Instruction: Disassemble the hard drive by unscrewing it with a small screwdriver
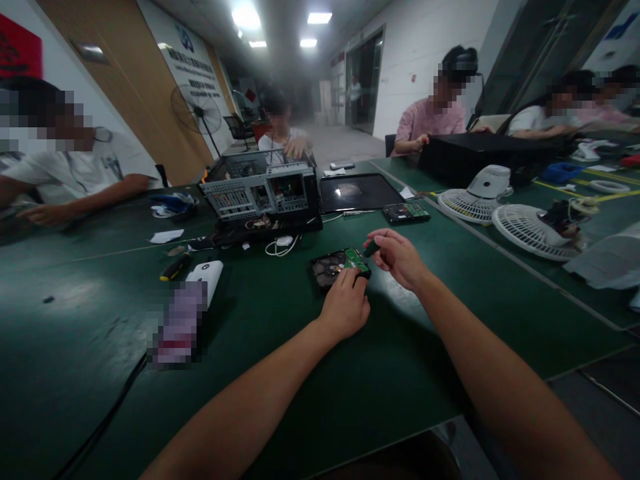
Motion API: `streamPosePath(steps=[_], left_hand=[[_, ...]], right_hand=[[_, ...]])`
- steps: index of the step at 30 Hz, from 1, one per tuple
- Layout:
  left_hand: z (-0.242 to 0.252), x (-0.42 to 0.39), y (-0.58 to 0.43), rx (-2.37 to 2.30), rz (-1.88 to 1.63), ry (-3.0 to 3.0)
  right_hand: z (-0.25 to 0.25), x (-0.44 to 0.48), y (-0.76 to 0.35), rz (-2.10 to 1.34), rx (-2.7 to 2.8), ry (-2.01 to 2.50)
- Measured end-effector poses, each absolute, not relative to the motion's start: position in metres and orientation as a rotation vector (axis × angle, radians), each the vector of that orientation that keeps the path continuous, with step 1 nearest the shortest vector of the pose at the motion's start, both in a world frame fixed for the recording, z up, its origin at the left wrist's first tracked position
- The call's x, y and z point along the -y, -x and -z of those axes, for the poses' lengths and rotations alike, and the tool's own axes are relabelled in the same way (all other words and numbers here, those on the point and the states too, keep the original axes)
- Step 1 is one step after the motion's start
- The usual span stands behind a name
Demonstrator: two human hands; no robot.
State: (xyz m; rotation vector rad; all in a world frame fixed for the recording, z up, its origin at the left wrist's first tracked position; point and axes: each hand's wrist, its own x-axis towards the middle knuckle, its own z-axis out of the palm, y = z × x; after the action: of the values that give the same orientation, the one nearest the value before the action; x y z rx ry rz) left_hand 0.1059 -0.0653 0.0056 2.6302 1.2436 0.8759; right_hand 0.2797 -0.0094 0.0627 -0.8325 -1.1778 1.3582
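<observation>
A hard drive point(327, 269) lies on the green table in front of me, its green circuit board facing up. My left hand point(346, 303) grips its near right part, fingers over the board and thumb at the side. Just above the drive's right corner, my right hand point(395, 257) pinches a small dark piece point(371, 249) that looks like a short tool handle; the fingers partly hide it. Its lower end points toward the drive, and I cannot tell if they touch. Farther back rests a second hard drive point(406, 212), circuit board up.
An opened computer case point(263, 197) stands at the back, with a person's hand on it. Beside it lies a black panel point(360, 190). To the left are a yellow-black screwdriver point(175, 268) and a white phone-like device point(207, 277). White fan parts point(530, 230) sit right. Co-workers surround the table.
</observation>
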Motion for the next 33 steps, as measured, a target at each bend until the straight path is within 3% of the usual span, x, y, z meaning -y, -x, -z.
streamPosePath(steps=[15,33], left_hand=[[-0.0042,0.0655,-0.1066,-1.275,-0.878,-2.614],[-0.005,0.0661,-0.1055,-1.26,-0.882,-2.625]], right_hand=[[-0.0666,0.0143,-0.2789,-1.565,1.259,0.783],[-0.0602,0.0082,-0.2805,-1.286,1.262,0.859]])
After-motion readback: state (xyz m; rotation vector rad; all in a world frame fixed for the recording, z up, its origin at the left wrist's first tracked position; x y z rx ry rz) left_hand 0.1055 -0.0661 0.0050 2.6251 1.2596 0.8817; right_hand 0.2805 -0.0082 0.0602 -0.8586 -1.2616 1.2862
